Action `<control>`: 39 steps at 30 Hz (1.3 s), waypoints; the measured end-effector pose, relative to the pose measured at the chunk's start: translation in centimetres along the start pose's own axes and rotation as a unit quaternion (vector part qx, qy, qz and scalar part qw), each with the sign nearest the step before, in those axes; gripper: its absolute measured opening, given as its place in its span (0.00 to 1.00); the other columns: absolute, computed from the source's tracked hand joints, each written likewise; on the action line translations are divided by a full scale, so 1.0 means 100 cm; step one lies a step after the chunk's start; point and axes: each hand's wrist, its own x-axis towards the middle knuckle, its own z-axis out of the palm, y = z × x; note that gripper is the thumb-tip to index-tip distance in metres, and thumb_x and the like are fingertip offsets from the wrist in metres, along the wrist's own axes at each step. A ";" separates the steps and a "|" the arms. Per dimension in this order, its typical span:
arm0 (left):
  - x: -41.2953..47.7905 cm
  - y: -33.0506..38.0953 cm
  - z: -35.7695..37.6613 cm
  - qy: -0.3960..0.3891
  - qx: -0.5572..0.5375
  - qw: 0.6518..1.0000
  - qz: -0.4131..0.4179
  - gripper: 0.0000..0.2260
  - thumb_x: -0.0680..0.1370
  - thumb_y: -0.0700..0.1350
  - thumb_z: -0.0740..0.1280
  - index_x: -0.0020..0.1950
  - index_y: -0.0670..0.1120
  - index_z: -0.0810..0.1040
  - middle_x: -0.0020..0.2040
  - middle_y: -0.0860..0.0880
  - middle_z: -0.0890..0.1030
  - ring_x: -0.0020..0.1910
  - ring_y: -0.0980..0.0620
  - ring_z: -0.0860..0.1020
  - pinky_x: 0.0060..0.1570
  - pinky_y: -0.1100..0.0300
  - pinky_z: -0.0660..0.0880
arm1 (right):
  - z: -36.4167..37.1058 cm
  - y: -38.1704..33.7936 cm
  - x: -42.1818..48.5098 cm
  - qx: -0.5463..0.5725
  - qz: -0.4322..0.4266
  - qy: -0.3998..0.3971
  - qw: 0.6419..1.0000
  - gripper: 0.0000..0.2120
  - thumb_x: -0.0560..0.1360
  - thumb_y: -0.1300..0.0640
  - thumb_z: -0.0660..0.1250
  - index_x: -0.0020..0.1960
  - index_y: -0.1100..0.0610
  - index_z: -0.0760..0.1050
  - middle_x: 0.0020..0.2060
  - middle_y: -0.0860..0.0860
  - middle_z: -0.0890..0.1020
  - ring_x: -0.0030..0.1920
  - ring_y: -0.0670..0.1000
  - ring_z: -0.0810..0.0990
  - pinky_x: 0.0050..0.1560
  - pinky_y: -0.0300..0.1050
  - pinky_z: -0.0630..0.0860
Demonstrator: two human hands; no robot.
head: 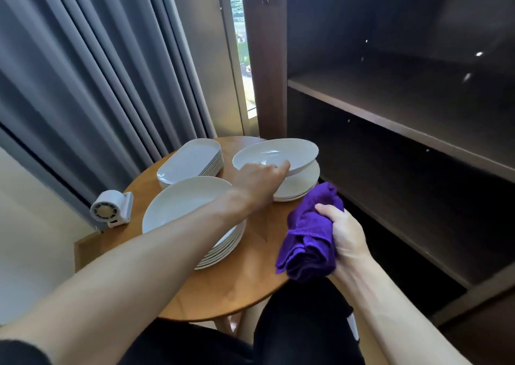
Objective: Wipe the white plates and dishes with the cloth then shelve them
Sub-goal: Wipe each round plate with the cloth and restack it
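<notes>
My left hand (257, 179) grips the near rim of a white deep plate (278, 152), tilted up off the small stack of white plates (301, 186) at the table's far right. My right hand (344, 235) holds a bunched purple cloth (309, 239) just off the table's right edge. A tall stack of round white plates (189, 203) sits at the near left, partly under my left forearm. A stack of oblong white dishes (192, 159) lies at the far left. All rest on a round wooden table (223, 286).
A dark wooden cabinet with open shelves (404, 113) stands right of the table. Grey curtains (97, 71) hang behind on the left. A small white fan-like device (111, 210) sits at the table's left edge. My dark-clothed knees (301, 323) are below the table.
</notes>
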 end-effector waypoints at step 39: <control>-0.022 0.009 0.044 -0.135 -0.239 0.961 -0.041 0.31 0.78 0.56 0.70 0.78 0.49 0.65 0.74 0.48 0.72 0.75 0.47 0.67 0.75 0.50 0.61 | -0.008 0.003 0.000 -0.082 0.006 0.004 0.997 0.08 0.76 0.63 0.71 0.54 0.63 0.81 0.40 0.59 0.83 0.34 0.56 0.82 0.36 0.50 0.81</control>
